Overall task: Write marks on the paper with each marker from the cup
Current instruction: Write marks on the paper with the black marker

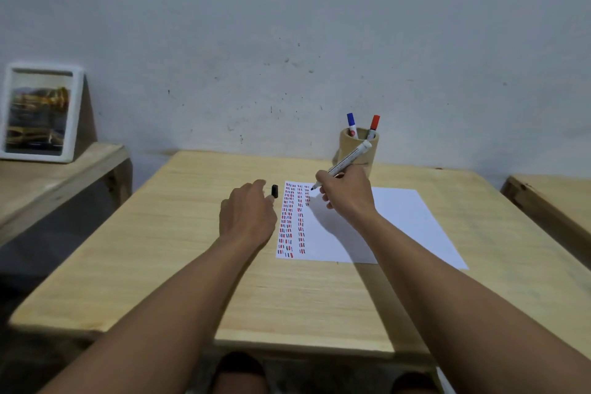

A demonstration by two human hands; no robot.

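Note:
A white sheet of paper [393,227] lies on the wooden table [192,265], its left part filled with columns of short red, blue and black marks. My right hand [348,190] grips an uncapped white marker [347,161], black tip down at the top of the third column. My left hand [248,213] rests on the table just left of the paper and holds the black cap [274,190] at its fingertips. Behind the paper stands a tan cup [359,147] with a blue-capped marker [351,125] and a red-capped marker [373,127] in it.
A white picture frame [40,112] leans against the wall on a lower wooden bench at the left. Another wooden surface [556,201] shows at the right edge. The grey wall rises right behind the table. My knees show below the front edge.

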